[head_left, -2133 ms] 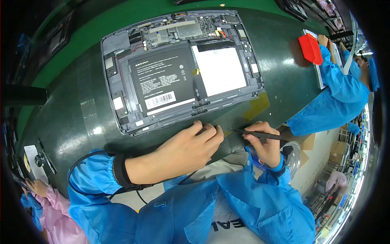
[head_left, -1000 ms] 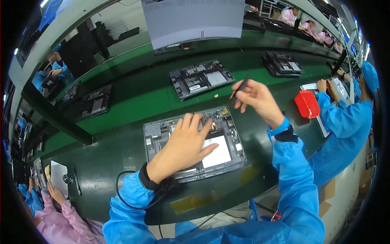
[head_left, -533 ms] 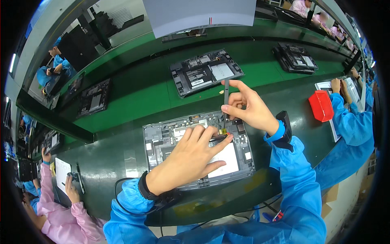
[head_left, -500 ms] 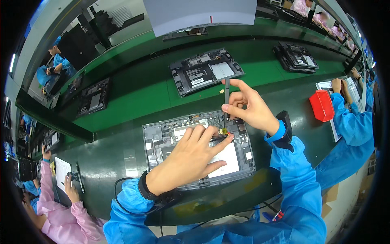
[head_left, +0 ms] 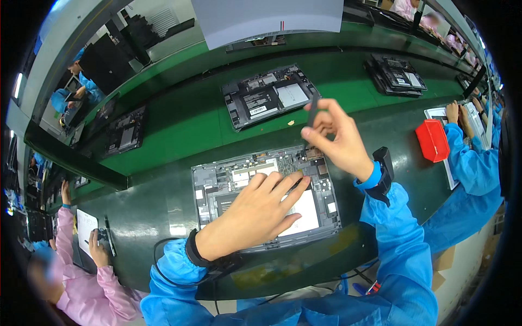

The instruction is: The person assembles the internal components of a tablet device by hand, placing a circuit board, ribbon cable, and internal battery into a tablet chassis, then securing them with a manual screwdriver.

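An opened laptop base [head_left: 321,198] lies on the dark green bench in front of me, its circuit board and battery exposed. My left hand [head_left: 253,209] rests palm down over its middle, fingers stretched and spread, holding nothing that shows. The fingertips touch near the board and hide part of it. Above the laptop's far right edge, my right hand [head_left: 340,138] pinches a slim dark stick-like tool [head_left: 313,111] between thumb and forefinger. The tool stands nearly upright, clear of the laptop and somewhat blurred; I cannot tell its exact kind.
Another opened laptop base [head_left: 269,96] sits on the raised green shelf beyond, with a stack of bases [head_left: 399,76] to its right and one [head_left: 126,130] at left. A red bin [head_left: 433,141] stands at right. Co-workers flank me: pink sleeves left, blue sleeves right.
My right hand has lifted the tool up and right, away from the laptop's board. My left hand's fingers have flattened and shifted slightly. The base on the shelf sits slightly further left in view.
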A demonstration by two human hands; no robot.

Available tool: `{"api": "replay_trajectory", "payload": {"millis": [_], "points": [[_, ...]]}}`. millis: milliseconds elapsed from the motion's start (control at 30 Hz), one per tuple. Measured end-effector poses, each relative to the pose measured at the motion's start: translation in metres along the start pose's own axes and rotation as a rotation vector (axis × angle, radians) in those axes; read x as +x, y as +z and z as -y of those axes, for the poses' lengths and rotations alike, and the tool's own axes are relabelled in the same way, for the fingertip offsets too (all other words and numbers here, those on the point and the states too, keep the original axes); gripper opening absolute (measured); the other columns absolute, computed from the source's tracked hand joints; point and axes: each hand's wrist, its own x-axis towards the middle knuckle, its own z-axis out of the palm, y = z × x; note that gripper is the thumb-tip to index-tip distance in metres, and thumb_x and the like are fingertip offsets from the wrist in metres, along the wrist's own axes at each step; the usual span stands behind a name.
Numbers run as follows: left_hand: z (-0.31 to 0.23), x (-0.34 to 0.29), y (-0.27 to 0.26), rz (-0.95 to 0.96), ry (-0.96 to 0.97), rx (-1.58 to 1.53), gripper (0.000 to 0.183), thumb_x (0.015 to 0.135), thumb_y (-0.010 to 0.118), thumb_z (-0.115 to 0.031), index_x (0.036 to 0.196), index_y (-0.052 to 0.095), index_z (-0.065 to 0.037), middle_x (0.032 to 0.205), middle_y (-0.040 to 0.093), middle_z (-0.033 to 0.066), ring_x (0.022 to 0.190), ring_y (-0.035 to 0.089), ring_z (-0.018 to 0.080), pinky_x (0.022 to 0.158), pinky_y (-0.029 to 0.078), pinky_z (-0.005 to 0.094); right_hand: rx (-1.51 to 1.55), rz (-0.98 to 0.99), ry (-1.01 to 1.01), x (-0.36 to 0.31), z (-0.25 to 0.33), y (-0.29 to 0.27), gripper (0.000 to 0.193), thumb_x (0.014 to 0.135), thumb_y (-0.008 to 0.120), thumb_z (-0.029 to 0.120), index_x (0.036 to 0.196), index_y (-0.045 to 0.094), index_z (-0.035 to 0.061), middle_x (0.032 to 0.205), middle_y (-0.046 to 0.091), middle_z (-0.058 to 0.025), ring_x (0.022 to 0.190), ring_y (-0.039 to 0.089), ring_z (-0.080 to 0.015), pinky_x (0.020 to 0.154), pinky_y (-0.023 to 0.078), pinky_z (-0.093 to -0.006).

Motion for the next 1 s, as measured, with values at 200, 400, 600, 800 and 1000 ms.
{"api": "replay_trajectory", "payload": {"millis": [200, 400, 600, 800, 1000], "points": [[-0.002, -0.037, -0.02, -0.188, -0.284, -0.011, 0.072, 0.097, 0.069, -0.02, 0.158, 0.039, 0.005, 0.162, 0.04, 0.0253, 0.145, 0.043, 0.0417, 0.12, 0.035, 0.047, -0.57, -0.101, 0.043, -0.016, 0.038, -0.042, 0.021, 0.097, 0.057, 0.016, 0.107, 0.061, -0.0022, 0.087, 0.068, -0.0264, 0.085, 0.067, -0.0457, 0.077, 0.054, -0.0481], [-0.016, -0.121, 0.009, -0.472, -0.927, -0.847, 0.079, 0.106, 0.056, -0.017, 0.169, 0.013, 0.002, 0.173, 0.022, 0.0246, 0.16, 0.022, 0.0332, 0.129, 0.017, 0.0395, -0.757, 0.586, 0.116, -0.015, 0.03, -0.045, 0.059, 0.099, 0.065, 0.053, 0.076, 0.075, -0.0003, 0.074, 0.073, -0.0191, 0.078, 0.071, -0.0416, 0.075, 0.055, -0.0479], [-0.032, -0.072, 0.004, -1.003, -0.872, -0.988, 0.068, 0.099, 0.056, -0.004, 0.164, 0.034, 0.001, 0.17, 0.036, 0.0173, 0.153, 0.04, 0.026, 0.125, 0.033, 0.0367, -0.423, 0.597, 0.253, -0.014, 0.023, -0.071, 0.053, 0.106, 0.06, 0.045, 0.079, 0.075, 0.0014, 0.068, 0.072, -0.005, 0.064, 0.069, -0.0239, 0.064, 0.052, -0.0407], [0.022, -0.013, -0.057, -1.001, -0.763, -1.102, 0.059, 0.102, 0.056, -0.005, 0.16, 0.044, 0.001, 0.152, 0.058, 0.0157, 0.127, 0.065, 0.0207, 0.108, 0.052, 0.0324, -0.574, -0.154, 0.074, -0.02, 0.041, -0.087, 0.04, 0.096, 0.068, 0.033, 0.08, 0.072, -0.0033, 0.074, 0.07, -0.0245, 0.074, 0.07, -0.0437, 0.073, 0.057, -0.0509], [0.132, 0.149, -0.008, -0.818, -0.795, -1.272, 0.061, 0.099, 0.059, -0.002, 0.158, 0.044, 0.003, 0.134, 0.067, 0.0155, 0.103, 0.07, 0.0229, 0.087, 0.059, 0.0366, -0.395, -0.746, -0.095, -0.03, 0.049, -0.152, 0.031, 0.097, 0.067, 0.024, 0.088, 0.072, -0.0049, 0.064, 0.06, -0.0206, 0.056, 0.059, -0.0312, 0.058, 0.044, -0.0417]]}}
